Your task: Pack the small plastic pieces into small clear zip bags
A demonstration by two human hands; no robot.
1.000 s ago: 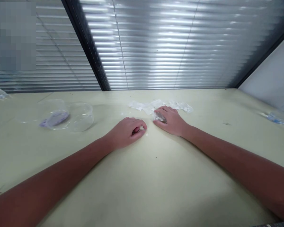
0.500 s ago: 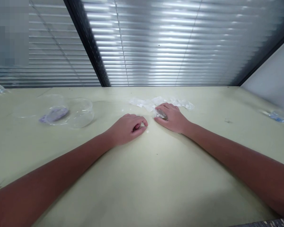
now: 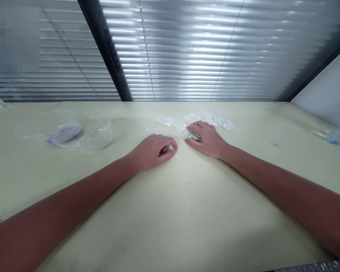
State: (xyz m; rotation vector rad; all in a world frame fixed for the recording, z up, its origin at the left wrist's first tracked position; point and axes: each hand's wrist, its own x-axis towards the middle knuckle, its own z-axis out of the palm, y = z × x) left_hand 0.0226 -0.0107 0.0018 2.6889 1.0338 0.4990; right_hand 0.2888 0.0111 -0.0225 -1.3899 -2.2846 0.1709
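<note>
My right hand [image 3: 206, 139] is curled round a small clear thing holding white bits [image 3: 194, 135], perhaps a tub or a bag; most of it is hidden under the palm and fingers. To its left my left hand [image 3: 155, 152] rests on the table, fingers bent in and the thumb and index tips together; whether a tiny piece lies between them I cannot make out. A small white flake [image 3: 177, 156] lies just beside those fingertips. Behind the hands stretches a strip of crumpled, translucent white scraps [image 3: 179, 121].
Clear round plastic containers [image 3: 96, 133] stand on the left of the pale table [image 3: 170, 219], with a purple item [image 3: 67, 134] among them. Clear plastic with blue [image 3: 336, 139] lies at the right edge. Blinds [image 3: 181, 49] cover the window behind the table.
The view has tilted very slightly. Both hands keep nearly the same place and pose, with the right hand still round the clear thing.
</note>
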